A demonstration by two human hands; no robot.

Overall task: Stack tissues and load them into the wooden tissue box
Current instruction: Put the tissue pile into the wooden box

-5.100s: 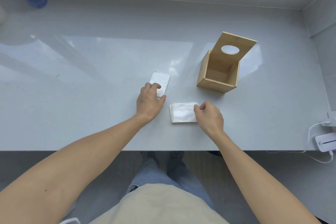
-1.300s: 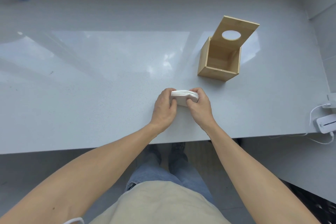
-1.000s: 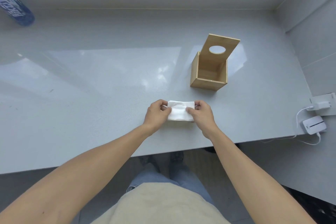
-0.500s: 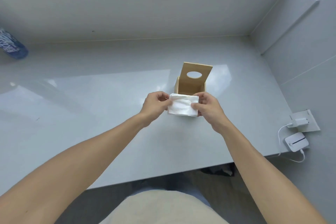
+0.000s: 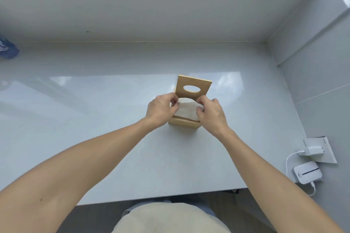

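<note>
The wooden tissue box [image 5: 182, 123] stands near the middle of the white table, its lid [image 5: 193, 85] with an oval hole raised upright at the back. A white stack of tissues [image 5: 186, 110] sits in the box's open top, bowed upward in the middle. My left hand [image 5: 161, 109] grips the stack's left end and my right hand [image 5: 211, 112] grips its right end. Both hands cover the box's side walls, and the inside of the box is hidden.
A blue bottle [image 5: 6, 50] lies at the far left edge. At the right, off the table, a white charger [image 5: 182, 150] on a wall plate and a white device [image 5: 307, 171] are joined by a cable. Walls close the back and right side.
Both hands carried the tissue stack from the table's front edge up and forward to the box, and now hold it in the box's opening. The camera view tilted up.
</note>
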